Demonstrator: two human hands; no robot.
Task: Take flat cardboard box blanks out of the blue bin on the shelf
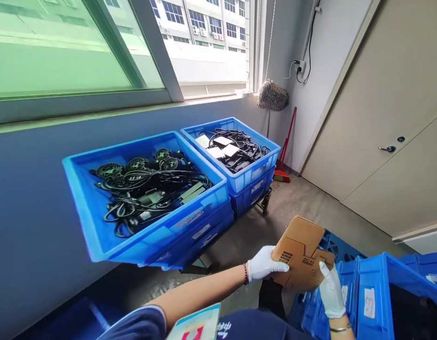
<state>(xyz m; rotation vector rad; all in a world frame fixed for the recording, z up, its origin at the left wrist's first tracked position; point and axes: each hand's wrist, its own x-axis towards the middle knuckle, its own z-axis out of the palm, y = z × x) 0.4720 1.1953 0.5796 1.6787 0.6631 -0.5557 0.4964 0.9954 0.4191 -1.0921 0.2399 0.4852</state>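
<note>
Both my hands wear white gloves and hold a small brown cardboard box (301,252) with open flaps and a printed label. My left hand (263,263) grips its left side, thumb on top. From below, my right hand (330,290) grips the right side. The box hangs above blue crates (379,295) at the lower right.
Two stacks of blue crates stand along the wall under the window: the near one (98,226) holds black cables and fans, the far one (255,170) cables and white adapters. A mop (273,97) and red broom (284,160) lean in the corner. A door (388,132) is at right.
</note>
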